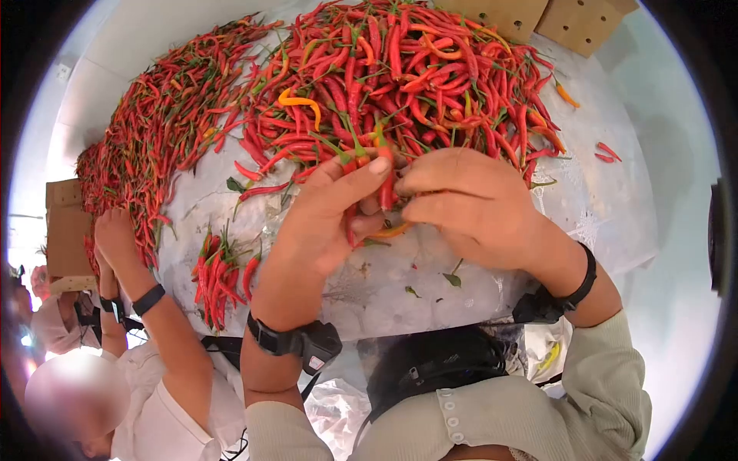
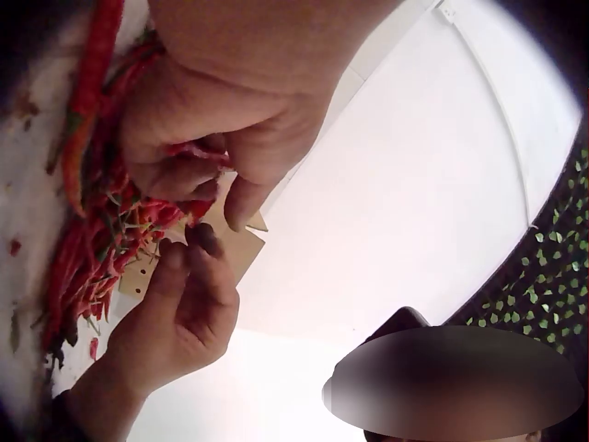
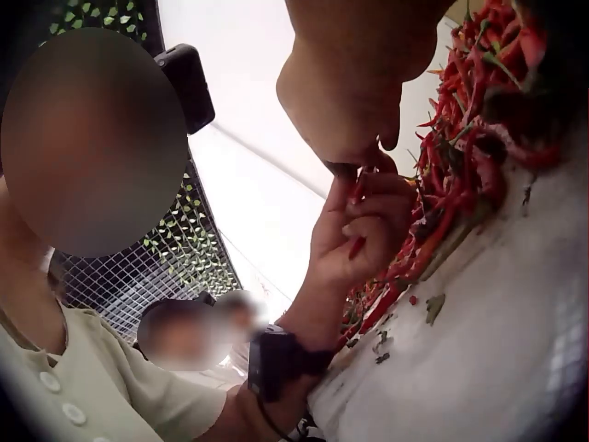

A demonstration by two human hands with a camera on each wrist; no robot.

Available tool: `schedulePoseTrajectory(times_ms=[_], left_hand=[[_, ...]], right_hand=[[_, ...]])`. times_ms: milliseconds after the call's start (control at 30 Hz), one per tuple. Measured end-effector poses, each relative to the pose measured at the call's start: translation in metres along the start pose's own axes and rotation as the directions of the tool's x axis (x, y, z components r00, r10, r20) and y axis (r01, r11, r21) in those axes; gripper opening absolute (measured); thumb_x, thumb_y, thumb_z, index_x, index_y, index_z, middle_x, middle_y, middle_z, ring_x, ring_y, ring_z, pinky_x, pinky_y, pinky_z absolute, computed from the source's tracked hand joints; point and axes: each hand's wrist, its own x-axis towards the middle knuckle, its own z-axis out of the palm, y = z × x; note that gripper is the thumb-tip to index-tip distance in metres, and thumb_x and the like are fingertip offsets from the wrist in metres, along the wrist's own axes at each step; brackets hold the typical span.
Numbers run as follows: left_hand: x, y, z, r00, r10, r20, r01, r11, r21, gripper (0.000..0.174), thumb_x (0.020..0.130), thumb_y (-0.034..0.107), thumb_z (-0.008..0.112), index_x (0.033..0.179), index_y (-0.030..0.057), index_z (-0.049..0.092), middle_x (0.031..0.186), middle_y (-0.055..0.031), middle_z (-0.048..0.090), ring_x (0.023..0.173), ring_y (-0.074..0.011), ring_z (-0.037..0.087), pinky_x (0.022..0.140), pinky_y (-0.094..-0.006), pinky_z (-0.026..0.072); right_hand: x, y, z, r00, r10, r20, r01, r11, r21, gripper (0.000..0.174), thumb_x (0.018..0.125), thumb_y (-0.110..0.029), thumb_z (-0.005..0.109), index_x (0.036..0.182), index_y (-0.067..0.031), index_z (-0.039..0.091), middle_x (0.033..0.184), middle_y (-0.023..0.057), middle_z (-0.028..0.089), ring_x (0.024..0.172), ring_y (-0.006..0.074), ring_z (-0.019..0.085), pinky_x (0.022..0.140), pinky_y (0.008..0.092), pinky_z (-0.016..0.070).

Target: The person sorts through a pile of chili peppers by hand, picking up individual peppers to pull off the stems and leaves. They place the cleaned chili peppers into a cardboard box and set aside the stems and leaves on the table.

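Observation:
In the head view the left hand (image 1: 330, 203) holds several red peppers with green stems between thumb and curled fingers, one red pepper (image 1: 386, 173) standing upright by the thumb tip. The right hand (image 1: 473, 203) is close beside it, thumb and fingers bent toward those peppers. The left wrist view has the left hand (image 2: 230, 120) curled round red peppers, with the right hand's (image 2: 189, 304) thumb and fingertip brought together just below. From the right wrist, the left hand (image 3: 363, 226) shows red pieces between its fingers; the right hand (image 3: 350, 101) covers part of them.
A large heap of red peppers (image 1: 430, 69) lies beyond the hands, another heap (image 1: 169, 115) at the left. A small bunch (image 1: 217, 280) lies on the covered table (image 1: 430, 307). Cardboard boxes (image 1: 580, 27) stand behind. Another person's arm (image 1: 165, 323) reaches in at the left.

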Motion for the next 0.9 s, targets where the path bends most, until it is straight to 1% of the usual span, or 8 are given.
schedulePoseTrajectory(times_ms=[133, 233, 367, 500, 600, 667, 767, 900], left_hand=[[0.002, -0.002, -0.002, 0.999, 0.040, -0.035, -0.040, 0.999, 0.001, 0.017, 0.085, 0.016, 0.061, 0.098, 0.0049, 0.058, 0.073, 0.0021, 0.056, 0.057, -0.0040, 0.048, 0.040, -0.0171, 0.0276], [0.002, 0.004, -0.011, 0.994, 0.103, 0.031, -0.101, 0.994, -0.037, 0.020, 0.089, 0.021, 0.055, 0.099, 0.0035, 0.056, 0.074, 0.0001, 0.057, 0.060, -0.0063, 0.051, 0.041, -0.0179, 0.0351], [0.000, 0.007, -0.013, 0.988, 0.153, 0.028, -0.147, 0.976, -0.160, 0.016, 0.091, 0.020, 0.051, 0.099, 0.0062, 0.055, 0.079, -0.0014, 0.059, 0.065, -0.0088, 0.056, 0.045, -0.0199, 0.0425], [-0.005, 0.012, 0.000, 0.996, 0.078, -0.051, -0.085, 0.987, -0.140, 0.017, 0.094, 0.019, 0.047, 0.103, 0.0062, 0.051, 0.078, 0.0012, 0.042, 0.062, -0.0082, 0.037, 0.047, -0.0180, 0.0361], [0.001, 0.006, -0.016, 0.963, 0.098, 0.251, -0.029, 0.964, -0.265, 0.015, 0.094, 0.016, 0.047, 0.103, 0.0053, 0.051, 0.075, 0.0019, 0.039, 0.059, -0.0061, 0.035, 0.043, -0.0156, 0.0332], [0.002, 0.005, -0.020, 0.965, 0.093, 0.245, -0.028, 0.966, -0.257, 0.016, 0.093, 0.016, 0.047, 0.104, 0.0046, 0.051, 0.073, 0.0022, 0.037, 0.057, -0.0050, 0.034, 0.042, -0.0153, 0.0315], [0.001, 0.007, -0.016, 0.978, 0.053, 0.204, 0.002, 0.965, -0.262, 0.015, 0.093, 0.015, 0.048, 0.104, 0.0046, 0.051, 0.070, 0.0027, 0.036, 0.053, -0.0043, 0.032, 0.040, -0.0152, 0.0296], [-0.003, 0.010, -0.004, 0.997, -0.001, 0.077, 0.013, 0.987, -0.158, 0.015, 0.093, 0.015, 0.050, 0.104, 0.0057, 0.052, 0.071, 0.0011, 0.044, 0.053, -0.0044, 0.038, 0.040, -0.0152, 0.0351]], right_hand=[[0.000, 0.005, -0.014, 0.994, 0.102, 0.023, -0.102, 0.994, -0.039, 0.020, 0.066, 0.000, 0.061, 0.085, -0.0070, 0.058, 0.091, 0.0067, 0.060, 0.085, 0.0276, 0.059, 0.073, 0.0368, 0.0489], [0.000, 0.013, -0.022, 0.933, 0.351, -0.077, -0.358, 0.924, -0.135, 0.014, 0.071, -0.004, 0.064, 0.084, -0.0065, 0.060, 0.086, 0.0087, 0.060, 0.082, 0.0279, 0.058, 0.070, 0.0371, 0.0476], [-0.006, 0.023, -0.030, 0.884, 0.467, 0.008, -0.448, 0.854, -0.264, 0.016, 0.071, -0.013, 0.069, 0.081, -0.0053, 0.060, 0.075, 0.0101, 0.053, 0.075, 0.0291, 0.055, 0.066, 0.0378, 0.0453], [-0.008, 0.014, -0.026, 0.857, 0.495, 0.142, -0.433, 0.843, -0.320, 0.018, 0.071, -0.017, 0.069, 0.081, -0.0047, 0.059, 0.076, 0.0104, 0.053, 0.078, 0.0290, 0.055, 0.066, 0.0391, 0.0451], [-0.009, 0.012, -0.026, 0.844, 0.496, 0.207, -0.413, 0.845, -0.339, 0.019, 0.071, -0.018, 0.069, 0.080, -0.0044, 0.059, 0.077, 0.0106, 0.054, 0.079, 0.0292, 0.056, 0.067, 0.0394, 0.0452], [-0.009, 0.014, -0.028, 0.847, 0.480, 0.231, -0.391, 0.855, -0.342, 0.018, 0.071, -0.017, 0.068, 0.080, -0.0042, 0.059, 0.077, 0.0108, 0.055, 0.079, 0.0299, 0.057, 0.068, 0.0392, 0.0456], [-0.009, 0.017, -0.028, 0.818, 0.560, 0.133, -0.544, 0.828, -0.140, 0.014, 0.075, -0.015, 0.065, 0.081, -0.0035, 0.060, 0.078, 0.0105, 0.058, 0.073, 0.0256, 0.058, 0.066, 0.0357, 0.0464], [-0.005, 0.025, -0.034, 0.660, 0.726, 0.192, -0.751, 0.635, 0.180, 0.011, 0.085, -0.013, 0.060, 0.090, -0.0039, 0.057, 0.080, 0.0000, 0.057, 0.070, 0.0091, 0.055, 0.061, 0.0252, 0.0439]])
